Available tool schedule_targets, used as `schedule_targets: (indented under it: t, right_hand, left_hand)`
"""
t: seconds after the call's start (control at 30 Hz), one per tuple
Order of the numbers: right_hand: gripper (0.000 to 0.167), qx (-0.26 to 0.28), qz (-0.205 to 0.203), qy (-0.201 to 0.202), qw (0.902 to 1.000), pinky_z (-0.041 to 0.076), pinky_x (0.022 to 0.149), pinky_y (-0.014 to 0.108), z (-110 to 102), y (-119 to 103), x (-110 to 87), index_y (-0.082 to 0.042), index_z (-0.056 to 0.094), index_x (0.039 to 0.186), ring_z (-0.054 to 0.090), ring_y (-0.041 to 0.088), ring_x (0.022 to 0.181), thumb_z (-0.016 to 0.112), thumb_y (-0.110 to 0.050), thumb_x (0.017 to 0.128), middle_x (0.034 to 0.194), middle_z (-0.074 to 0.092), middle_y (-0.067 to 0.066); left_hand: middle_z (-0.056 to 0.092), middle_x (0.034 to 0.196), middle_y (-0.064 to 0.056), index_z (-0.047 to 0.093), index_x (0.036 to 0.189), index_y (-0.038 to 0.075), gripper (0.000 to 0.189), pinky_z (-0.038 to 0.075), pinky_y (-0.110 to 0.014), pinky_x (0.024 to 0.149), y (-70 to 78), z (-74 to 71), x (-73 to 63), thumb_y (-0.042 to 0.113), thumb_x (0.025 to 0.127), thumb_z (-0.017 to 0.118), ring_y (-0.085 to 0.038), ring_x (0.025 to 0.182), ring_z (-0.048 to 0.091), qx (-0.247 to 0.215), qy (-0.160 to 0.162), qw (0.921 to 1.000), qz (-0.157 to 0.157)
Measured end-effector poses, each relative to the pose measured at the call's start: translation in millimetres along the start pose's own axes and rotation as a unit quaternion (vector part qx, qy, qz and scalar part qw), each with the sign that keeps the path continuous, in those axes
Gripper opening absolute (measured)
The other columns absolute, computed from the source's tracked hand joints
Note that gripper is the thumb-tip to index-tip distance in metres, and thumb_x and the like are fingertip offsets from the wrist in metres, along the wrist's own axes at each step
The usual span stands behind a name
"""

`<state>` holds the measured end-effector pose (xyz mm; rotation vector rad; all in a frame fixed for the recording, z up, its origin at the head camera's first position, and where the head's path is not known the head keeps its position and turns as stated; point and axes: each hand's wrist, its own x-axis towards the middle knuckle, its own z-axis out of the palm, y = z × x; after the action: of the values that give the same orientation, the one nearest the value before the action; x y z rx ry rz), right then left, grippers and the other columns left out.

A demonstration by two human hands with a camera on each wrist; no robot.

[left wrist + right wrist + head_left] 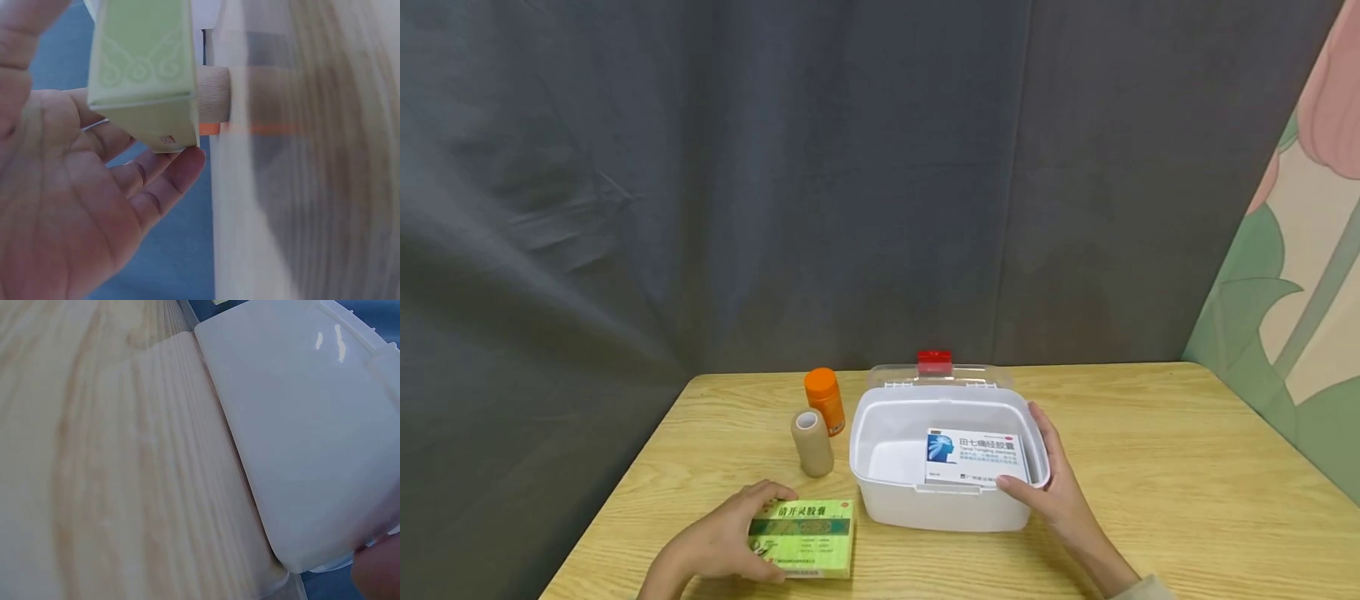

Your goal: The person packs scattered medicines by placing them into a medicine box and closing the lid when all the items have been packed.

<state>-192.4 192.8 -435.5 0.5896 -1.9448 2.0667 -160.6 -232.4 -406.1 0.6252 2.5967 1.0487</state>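
My left hand [722, 533] holds a green medicine box [808, 537] at its left end, thumb at the near side and fingers at the far side. In the left wrist view, the box's end [147, 119] shows between thumb and fingers; whether it touches the table I cannot tell. To its right stands a white plastic storage box [940, 510], its lid folded back. My right hand [1056, 483] grips that box's right side, thumb over the front corner of the rim. A white and blue medicine box [973, 458] lies inside, toward the right. The right wrist view shows the storage box's outer wall [300, 425].
A tan bandage roll [814, 450] stands upright left of the storage box. Behind it is an orange bottle [825, 404]. The clear lid [895, 375] with its red latch [934, 362] lies at the back of the wooden table [1150, 467]. A dark curtain [850, 183] hangs beyond.
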Motion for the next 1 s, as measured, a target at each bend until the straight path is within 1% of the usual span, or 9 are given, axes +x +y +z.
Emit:
schedule_targets:
  t: [0.17,0.3,0.47,0.53,0.6,0.7,0.73,0.83,1.0]
  right_hand:
    - [0.099,-0.003,0.015,0.002,0.9999,0.043,0.092,0.016,0,0,-0.4,-0.007,0.006,0.155,0.046,0.01,0.118,0.067,0.013,0.08,0.145,0.03,0.019]
    - [0.1,-0.001,0.023,0.001,0.9997,0.043,0.092,0.017,0,-1,-0.2,-0.006,0.005,0.155,0.047,0.01,0.117,0.068,0.012,0.08,0.145,0.028,0.024]
    - [0.1,-0.013,0.03,0.006,0.9994,0.043,0.091,0.016,0,-2,-1.0,-0.007,0.006,0.156,0.048,0.009,0.116,0.069,0.011,0.08,0.145,0.029,0.024]
    - [0.1,-0.022,0.033,0.009,0.9992,0.042,0.092,0.015,0,-2,-1.5,-0.008,0.007,0.156,0.047,0.009,0.117,0.069,0.01,0.08,0.146,0.028,0.024]
    - [0.1,-0.028,0.034,0.01,0.999,0.041,0.092,0.014,-1,-2,-1.6,-0.009,0.007,0.156,0.046,0.008,0.117,0.069,0.01,0.08,0.146,0.029,0.024]
    - [0.099,-0.034,0.033,0.012,0.9988,0.041,0.092,0.014,-1,-1,-1.0,-0.008,0.008,0.156,0.047,0.008,0.116,0.069,0.01,0.08,0.145,0.029,0.024]
    - [0.099,-0.034,0.033,0.011,0.9988,0.041,0.091,0.014,-1,-1,-0.9,-0.008,0.008,0.156,0.047,0.008,0.116,0.069,0.01,0.08,0.145,0.03,0.025]
    - [0.1,-0.038,0.033,0.013,0.9987,0.042,0.091,0.014,-1,0,-0.6,-0.009,0.009,0.156,0.048,0.008,0.115,0.07,0.01,0.08,0.144,0.031,0.024]
    - [0.099,-0.036,0.031,0.011,0.9988,0.043,0.09,0.015,-1,1,-0.9,-0.009,0.009,0.156,0.048,0.008,0.114,0.07,0.01,0.08,0.144,0.031,0.023]
  left_hand:
    - [0.051,0.125,-0.001,0.053,0.132,0.01,0.077,0.043,-0.043,0.088,7.5,-3.8,-4.8,0.038,0.068,0.086,-0.022,0.106,0.048,0.026,0.01,0.9993,0.024]
    - [0.052,0.122,0.005,0.054,0.13,0.017,0.074,0.042,-0.036,0.086,15.9,-7.8,-7.8,0.038,0.067,0.086,-0.016,0.102,0.048,0.052,0.024,0.9972,0.047]
    - [0.054,0.118,0.012,0.054,0.13,0.027,0.072,0.042,-0.033,0.083,27.2,-11.2,-8.8,0.037,0.067,0.086,-0.012,0.099,0.049,0.068,0.043,0.9932,0.084]
    - [0.055,0.116,0.013,0.054,0.131,0.027,0.071,0.042,-0.032,0.082,30.7,-12.1,-7.6,0.037,0.068,0.085,-0.011,0.097,0.049,0.069,0.047,0.9911,0.103]
    - [0.056,0.114,0.012,0.054,0.131,0.024,0.069,0.042,-0.032,0.08,33.6,-13.2,-5.3,0.036,0.07,0.084,-0.011,0.096,0.05,0.071,0.05,0.9885,0.124]
    - [0.056,0.115,0.011,0.055,0.13,0.022,0.067,0.043,-0.032,0.08,37.9,-15.1,-1.7,0.037,0.071,0.083,-0.011,0.096,0.05,0.084,0.06,0.9847,0.141]
    - [0.056,0.115,0.01,0.055,0.13,0.022,0.067,0.044,-0.033,0.08,39.2,-15.9,-0.6,0.037,0.071,0.084,-0.011,0.096,0.05,0.087,0.062,0.9839,0.143]
    - [0.055,0.118,0.008,0.056,0.129,0.024,0.067,0.044,-0.033,0.082,43.0,-17.4,1.2,0.038,0.07,0.084,-0.011,0.098,0.05,0.084,0.061,0.9851,0.137]
    - [0.056,0.117,0.005,0.056,0.13,0.022,0.066,0.044,-0.03,0.081,46.2,-18.2,1.3,0.031,0.071,0.085,-0.012,0.096,0.051,0.055,0.049,0.9874,0.14]
